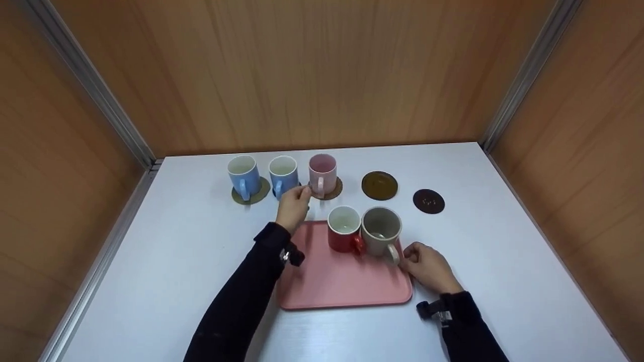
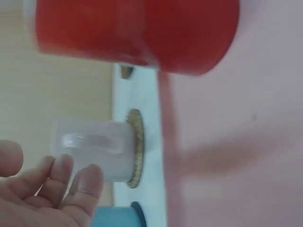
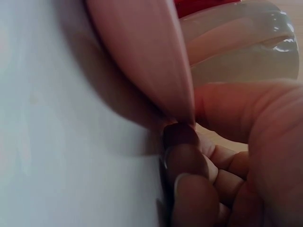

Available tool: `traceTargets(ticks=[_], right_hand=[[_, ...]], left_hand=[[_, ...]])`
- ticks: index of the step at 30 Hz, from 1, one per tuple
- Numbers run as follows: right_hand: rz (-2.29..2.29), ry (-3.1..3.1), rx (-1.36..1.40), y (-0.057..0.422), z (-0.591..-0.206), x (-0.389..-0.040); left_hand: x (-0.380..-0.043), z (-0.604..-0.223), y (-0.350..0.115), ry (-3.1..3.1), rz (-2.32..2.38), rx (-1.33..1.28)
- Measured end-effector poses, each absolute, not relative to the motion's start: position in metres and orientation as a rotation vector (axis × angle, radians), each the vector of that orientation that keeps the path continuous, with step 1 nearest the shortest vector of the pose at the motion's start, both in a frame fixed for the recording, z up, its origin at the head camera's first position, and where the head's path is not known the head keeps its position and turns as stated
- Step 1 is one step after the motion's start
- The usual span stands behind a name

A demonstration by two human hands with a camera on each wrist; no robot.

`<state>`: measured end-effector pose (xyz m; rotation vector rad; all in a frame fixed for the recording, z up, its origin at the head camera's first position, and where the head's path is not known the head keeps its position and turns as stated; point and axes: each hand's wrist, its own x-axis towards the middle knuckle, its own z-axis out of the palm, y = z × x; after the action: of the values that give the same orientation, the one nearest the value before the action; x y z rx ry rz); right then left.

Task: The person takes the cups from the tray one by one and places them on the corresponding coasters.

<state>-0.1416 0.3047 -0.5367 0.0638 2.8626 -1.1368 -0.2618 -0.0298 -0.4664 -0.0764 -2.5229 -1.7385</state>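
A pink tray (image 1: pixel 347 286) lies on the table bearing a red mug (image 1: pixel 341 240) and a grey-beige mug (image 1: pixel 375 244), side by side near its far right corner. My right hand (image 1: pixel 430 266) pinches the tray's right rim between thumb and fingers; the right wrist view shows fingertips under that edge. My left hand (image 1: pixel 294 208) hovers beyond the tray's far left corner, close to a pink mug (image 1: pixel 327 176) on a woven coaster (image 1: pixel 334 191). In the left wrist view its thumb stands apart from loosely bent fingers (image 2: pixel 90 182), with nothing between them.
Two blue mugs, a left one (image 1: pixel 241 173) and a right one (image 1: pixel 284 173), stand on coasters along the back. An olive-brown coaster (image 1: pixel 380 185) and a dark brown coaster (image 1: pixel 428 201) lie bare at the right. Wooden walls (image 1: pixel 312 75) enclose the table.
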Motion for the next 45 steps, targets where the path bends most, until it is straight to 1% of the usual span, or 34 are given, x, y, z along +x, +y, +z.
traceTargets(ticks=[5, 10, 13, 16, 20, 24, 36, 45], right_hand=[[-1.124, 2.862, 0.072, 0.309, -0.538, -0.143], [-1.115, 2.867, 0.081, 0.315, -0.538, -0.143], [-1.111, 2.863, 0.087, 0.319, -0.537, -0.143], [-1.112, 2.862, 0.091, 0.322, -0.537, -0.144], [-1.121, 2.855, 0.109, 0.325, -0.537, -0.144], [-1.117, 2.847, 0.114, 0.329, -0.538, -0.141], [-1.110, 2.872, 0.116, 0.344, -0.532, -0.140], [-1.142, 2.852, 0.113, 0.346, -0.534, -0.141]], left_hand=[[-0.223, -0.466, -0.048, -2.474, -1.954, -0.078], [-0.179, -0.465, -0.056, -2.396, -2.175, -0.017], [-0.157, -0.472, -0.055, -2.349, -2.238, -0.038], [-0.143, -0.482, -0.053, -2.357, -2.246, -0.089], [-0.139, -0.490, -0.053, -2.400, -2.228, -0.130], [-0.136, -0.497, -0.055, -2.436, -2.181, -0.084], [-0.135, -0.504, -0.052, -2.718, -1.712, -0.086], [-0.135, -0.511, -0.050, -2.785, -1.662, -0.083]])
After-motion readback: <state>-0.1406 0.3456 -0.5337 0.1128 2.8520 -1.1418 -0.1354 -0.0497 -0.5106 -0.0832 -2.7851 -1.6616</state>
